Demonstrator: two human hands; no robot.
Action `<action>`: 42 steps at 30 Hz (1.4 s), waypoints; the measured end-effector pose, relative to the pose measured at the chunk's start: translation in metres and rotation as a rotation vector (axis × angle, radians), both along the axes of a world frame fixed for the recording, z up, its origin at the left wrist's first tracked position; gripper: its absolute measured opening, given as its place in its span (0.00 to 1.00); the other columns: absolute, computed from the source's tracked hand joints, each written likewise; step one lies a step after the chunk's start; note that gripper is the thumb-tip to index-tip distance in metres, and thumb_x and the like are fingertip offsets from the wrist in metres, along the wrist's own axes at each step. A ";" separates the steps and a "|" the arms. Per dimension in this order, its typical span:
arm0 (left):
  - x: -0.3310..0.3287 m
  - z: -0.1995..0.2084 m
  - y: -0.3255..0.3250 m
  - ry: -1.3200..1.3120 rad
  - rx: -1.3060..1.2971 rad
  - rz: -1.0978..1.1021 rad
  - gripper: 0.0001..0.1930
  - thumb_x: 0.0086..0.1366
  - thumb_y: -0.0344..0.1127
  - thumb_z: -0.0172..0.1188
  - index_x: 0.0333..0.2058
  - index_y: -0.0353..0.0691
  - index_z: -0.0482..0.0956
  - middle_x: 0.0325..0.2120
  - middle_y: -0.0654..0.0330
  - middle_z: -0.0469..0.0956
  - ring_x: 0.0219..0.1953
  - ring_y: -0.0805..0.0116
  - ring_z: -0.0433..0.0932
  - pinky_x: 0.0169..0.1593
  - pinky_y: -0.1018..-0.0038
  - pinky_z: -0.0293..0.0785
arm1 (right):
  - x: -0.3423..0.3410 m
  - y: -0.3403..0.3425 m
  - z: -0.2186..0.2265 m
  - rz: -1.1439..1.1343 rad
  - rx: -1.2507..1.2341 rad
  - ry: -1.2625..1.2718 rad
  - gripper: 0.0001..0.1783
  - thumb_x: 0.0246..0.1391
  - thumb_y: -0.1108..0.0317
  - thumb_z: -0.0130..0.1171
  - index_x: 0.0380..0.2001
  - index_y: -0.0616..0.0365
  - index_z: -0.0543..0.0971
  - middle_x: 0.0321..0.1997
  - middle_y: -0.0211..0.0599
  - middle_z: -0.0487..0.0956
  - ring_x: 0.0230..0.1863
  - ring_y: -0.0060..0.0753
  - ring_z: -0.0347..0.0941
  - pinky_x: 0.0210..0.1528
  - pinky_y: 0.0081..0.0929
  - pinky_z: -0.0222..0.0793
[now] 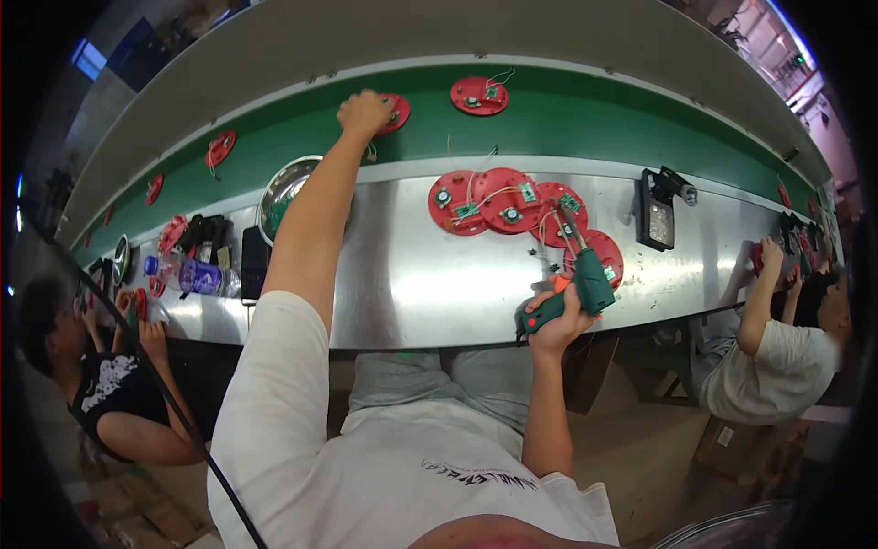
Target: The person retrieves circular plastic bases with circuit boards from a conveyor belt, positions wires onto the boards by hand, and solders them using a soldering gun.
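Observation:
My left arm stretches to the green belt at the far side, where my left hand [364, 113] has its curled fingers at the left edge of a red round disc [399, 113] with a wired circuit board. The fingertips are partly hidden, but they appear closed on it. My right hand [564, 330] is wrapped around the handle of a green soldering gun [593, 282] with an orange trigger. Its metal tip points away from me, over several overlapping red discs [506, 200] on the steel bench. These discs carry small green boards and thin wires.
The green belt [585, 119] bears another red disc [478, 95] and several more leftward. A metal bowl [277, 199] stands beside my left arm, near a bottle [197, 274]. A black-framed box [657, 218] sits right of the discs. Co-workers sit at both sides.

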State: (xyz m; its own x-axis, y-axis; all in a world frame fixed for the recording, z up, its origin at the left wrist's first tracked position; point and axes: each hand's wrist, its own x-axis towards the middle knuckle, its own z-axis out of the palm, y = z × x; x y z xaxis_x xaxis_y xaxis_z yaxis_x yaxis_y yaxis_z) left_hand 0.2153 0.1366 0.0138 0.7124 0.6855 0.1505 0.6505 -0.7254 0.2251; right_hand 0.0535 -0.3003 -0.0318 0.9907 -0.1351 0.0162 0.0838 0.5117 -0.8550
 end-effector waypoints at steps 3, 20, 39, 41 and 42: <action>-0.006 -0.022 0.023 -0.073 -0.019 -0.016 0.20 0.64 0.51 0.60 0.42 0.39 0.83 0.43 0.48 0.83 0.49 0.46 0.81 0.49 0.55 0.78 | 0.003 0.001 0.001 -0.005 0.020 -0.011 0.14 0.63 0.66 0.50 0.42 0.69 0.72 0.34 0.47 0.78 0.15 0.31 0.72 0.16 0.29 0.69; -0.225 0.013 -0.113 -0.346 -0.410 -0.712 0.11 0.66 0.36 0.60 0.39 0.32 0.79 0.45 0.45 0.80 0.41 0.48 0.80 0.46 0.64 0.75 | -0.004 -0.003 0.003 0.077 -0.012 -0.007 0.17 0.67 0.62 0.47 0.40 0.70 0.72 0.34 0.46 0.77 0.16 0.30 0.71 0.17 0.28 0.68; -0.256 -0.019 0.038 -0.071 0.138 -0.219 0.07 0.54 0.32 0.63 0.28 0.35 0.85 0.30 0.49 0.81 0.39 0.48 0.79 0.48 0.59 0.75 | -0.005 0.004 0.002 0.061 -0.093 -0.015 0.18 0.67 0.61 0.45 0.40 0.70 0.72 0.36 0.47 0.78 0.16 0.30 0.70 0.16 0.28 0.68; -0.257 -0.015 0.034 -0.183 0.059 -0.248 0.07 0.55 0.32 0.64 0.29 0.35 0.86 0.30 0.49 0.82 0.37 0.49 0.80 0.46 0.59 0.76 | -0.004 0.002 0.002 0.055 -0.097 -0.015 0.18 0.67 0.61 0.45 0.40 0.70 0.72 0.36 0.47 0.78 0.16 0.30 0.70 0.16 0.28 0.68; -0.259 -0.013 0.035 -0.296 -0.012 -0.264 0.07 0.55 0.32 0.64 0.30 0.35 0.86 0.29 0.49 0.83 0.35 0.49 0.81 0.44 0.59 0.77 | -0.004 0.002 0.002 0.060 -0.095 -0.020 0.18 0.67 0.61 0.45 0.40 0.70 0.72 0.35 0.47 0.77 0.16 0.30 0.70 0.16 0.28 0.67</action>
State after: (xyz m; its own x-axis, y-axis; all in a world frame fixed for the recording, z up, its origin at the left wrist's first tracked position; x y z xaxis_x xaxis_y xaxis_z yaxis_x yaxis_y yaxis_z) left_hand -0.0438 0.1712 0.0007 0.7911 0.4874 0.3696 0.3474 -0.8554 0.3843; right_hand 0.0499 -0.2978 -0.0297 0.9964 -0.0721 0.0455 0.0724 0.4332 -0.8984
